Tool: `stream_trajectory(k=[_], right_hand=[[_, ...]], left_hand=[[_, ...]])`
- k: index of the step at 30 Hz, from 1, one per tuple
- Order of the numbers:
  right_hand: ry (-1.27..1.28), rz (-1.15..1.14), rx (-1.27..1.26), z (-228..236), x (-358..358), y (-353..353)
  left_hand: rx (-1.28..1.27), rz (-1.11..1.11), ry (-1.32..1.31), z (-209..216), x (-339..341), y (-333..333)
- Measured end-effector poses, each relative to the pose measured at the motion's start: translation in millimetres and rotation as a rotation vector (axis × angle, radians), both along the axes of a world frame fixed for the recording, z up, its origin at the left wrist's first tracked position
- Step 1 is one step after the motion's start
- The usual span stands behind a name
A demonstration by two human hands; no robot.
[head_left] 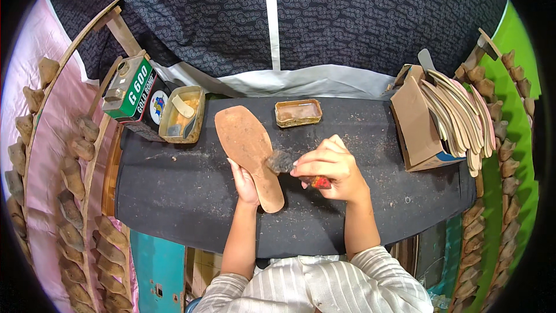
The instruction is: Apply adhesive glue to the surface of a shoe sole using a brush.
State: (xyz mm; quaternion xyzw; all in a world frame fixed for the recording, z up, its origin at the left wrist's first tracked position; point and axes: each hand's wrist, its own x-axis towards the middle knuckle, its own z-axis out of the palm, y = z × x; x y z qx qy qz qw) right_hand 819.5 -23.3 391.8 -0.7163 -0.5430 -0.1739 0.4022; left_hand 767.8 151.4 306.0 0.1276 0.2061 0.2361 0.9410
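A brown shoe sole is tilted over the dark table, its wide end pointing away from me and its narrow end toward me. My left hand is closed around its left edge near the waist, fingers underneath it. In my right hand is a brush with a dark grey, fuzzy head and a red handle that shows below the fingers. The brush head lies at the sole's right edge, by the narrow waist; whether it presses on the surface I cannot tell.
A small brownish tray stands beyond my hands. At the left are a green and black metal can and a tub holding a spatula. A cardboard box of sole pieces stands right. Racks of wooden shoe lasts flank the table.
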Motion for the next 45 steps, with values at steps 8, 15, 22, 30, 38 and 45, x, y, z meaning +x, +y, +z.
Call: stream_trajectory(k=[8,15,22,30,38,45], right_hand=[[0.003,-0.071,-0.006,-2.5,3.1,1.7],[0.117,-0.140,0.169,-11.6,22.8,-6.6],[0.052,-0.648,0.158,-79.8,68.7,6.8],[0.065,-0.705,0.113,-108.3,78.3,11.3],[0.095,-0.690,0.248,-94.8,74.8,10.5],[0.123,-0.713,0.079,-102.1,76.9,11.0]], left_hand=[[0.335,-0.259,-0.185,-23.5,-6.1,4.9],[0.399,-0.310,-0.275,-29.8,-5.2,14.7],[0.363,-0.313,-0.259,-27.1,-3.3,13.3],[0.391,-0.304,-0.257,-27.7,-5.3,12.5],[0.444,-0.285,-0.183,-31.2,-7.5,15.8],[0.536,-0.291,-0.229,-33.0,-6.8,16.5]])
